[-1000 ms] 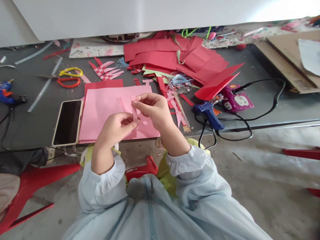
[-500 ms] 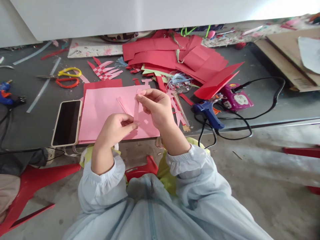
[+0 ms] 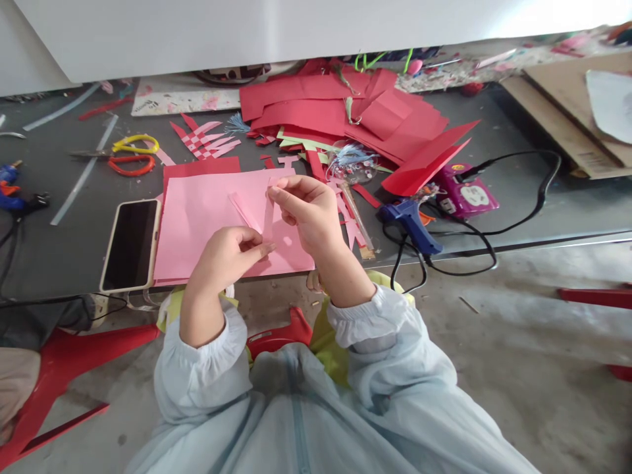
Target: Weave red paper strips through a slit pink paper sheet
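Note:
My right hand (image 3: 309,212) pinches the top end of a narrow pink paper strip (image 3: 268,214) between thumb and fingertips. My left hand (image 3: 227,253) is closed on the lower end of the same strip, so it is stretched upright between the two hands. Both hands hover over a pink paper sheet (image 3: 202,217) lying at the near edge of the dark table (image 3: 59,243). A second loose pink strip (image 3: 241,207) lies slanted on the sheet just left of the held one.
A phone (image 3: 131,243) lies left of the sheet. Scissors (image 3: 133,153) and a woven paper piece (image 3: 205,139) sit further back. Red paper sheets (image 3: 345,108) are piled behind. A blue glue gun (image 3: 409,220) with black cable lies right. Cardboard (image 3: 567,112) is far right.
My right hand has lifted the strip's top end slightly up and away, stretching the strip longer between the hands. The left hand has barely moved.

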The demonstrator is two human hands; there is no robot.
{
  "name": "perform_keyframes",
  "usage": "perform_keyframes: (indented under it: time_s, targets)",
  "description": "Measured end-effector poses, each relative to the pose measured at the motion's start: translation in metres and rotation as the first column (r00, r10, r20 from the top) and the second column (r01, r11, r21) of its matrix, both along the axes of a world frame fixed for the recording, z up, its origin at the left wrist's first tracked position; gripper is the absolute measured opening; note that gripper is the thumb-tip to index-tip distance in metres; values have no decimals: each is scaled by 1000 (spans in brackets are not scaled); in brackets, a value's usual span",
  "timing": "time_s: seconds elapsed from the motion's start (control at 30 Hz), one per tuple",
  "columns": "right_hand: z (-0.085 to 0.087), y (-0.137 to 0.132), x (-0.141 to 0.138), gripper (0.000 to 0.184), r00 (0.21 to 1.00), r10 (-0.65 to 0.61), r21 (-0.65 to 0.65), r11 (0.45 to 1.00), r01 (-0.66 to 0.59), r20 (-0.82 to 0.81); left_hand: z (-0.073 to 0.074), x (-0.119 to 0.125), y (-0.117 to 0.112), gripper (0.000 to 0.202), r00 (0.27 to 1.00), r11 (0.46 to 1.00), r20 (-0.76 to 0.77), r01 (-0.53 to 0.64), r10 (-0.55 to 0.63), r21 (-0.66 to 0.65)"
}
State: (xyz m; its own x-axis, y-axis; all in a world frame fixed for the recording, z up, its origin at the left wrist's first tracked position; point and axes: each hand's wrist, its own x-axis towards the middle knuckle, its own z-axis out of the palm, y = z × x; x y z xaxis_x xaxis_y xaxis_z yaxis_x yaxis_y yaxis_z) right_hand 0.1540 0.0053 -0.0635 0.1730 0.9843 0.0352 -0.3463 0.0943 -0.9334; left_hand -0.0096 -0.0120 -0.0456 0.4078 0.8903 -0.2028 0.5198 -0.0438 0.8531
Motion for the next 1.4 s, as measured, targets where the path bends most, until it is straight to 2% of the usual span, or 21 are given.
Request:
perform_keyframes:
  time_s: [0.23,0.4,0.5,0.57,0.67,0.77,0.83,0.9,0.97,1.03,1.13,1.2,1.3,1.4]
  targets:
    - [-2,1,0,38,999,-5,-12,1000,6,42,-1,-1,-1,47,1000,996,8,-4,4,-89]
    - [-2,1,1,37,998,13,-18,1000,-11,69,3,-2,-2,46,1000,999,-20,2,-3,-47]
    - [-1,3,5,39,987,6,0,1000,-6,163,2,-1,1,37,985,984,1,-175,175,39]
    - [-1,6,11,37,965,-42,26,999,37,259,-1,-2,4,35,947,944,-82,-296,310,149]
    - [-3,10,25,22,913,-138,66,990,122,383,-6,-5,6,41,865,883,-272,-324,423,340]
    - [-2,12,45,12,799,-270,158,963,220,537,-8,-7,7,43,836,868,-320,-317,446,382]
    - [1,11,60,12,644,-380,226,923,311,664,-8,-8,6,47,837,863,-306,-326,453,385]
    - [5,8,74,17,481,-430,248,884,396,764,-5,-7,5,52,834,849,-286,-344,472,400]
    - [8,4,84,21,333,-408,245,866,436,850,-3,-7,4,55,825,829,-262,-369,500,419]
    - [8,1,91,27,216,-321,211,886,414,922,0,-6,3,55,812,803,-239,-396,533,446]
    - [2,-1,95,37,120,-160,122,952,279,980,2,-4,2,52,812,778,-193,-417,551,470]
    - [-4,-1,94,42,66,-102,87,975,204,993,2,-2,2,51,823,773,-162,-417,544,478]
    - [-10,-1,90,47,-12,-94,95,977,191,995,2,0,1,50,841,778,-130,-411,525,475]
    - [-12,0,85,45,-50,-88,96,975,198,995,3,2,0,49,857,793,-121,-398,501,462]
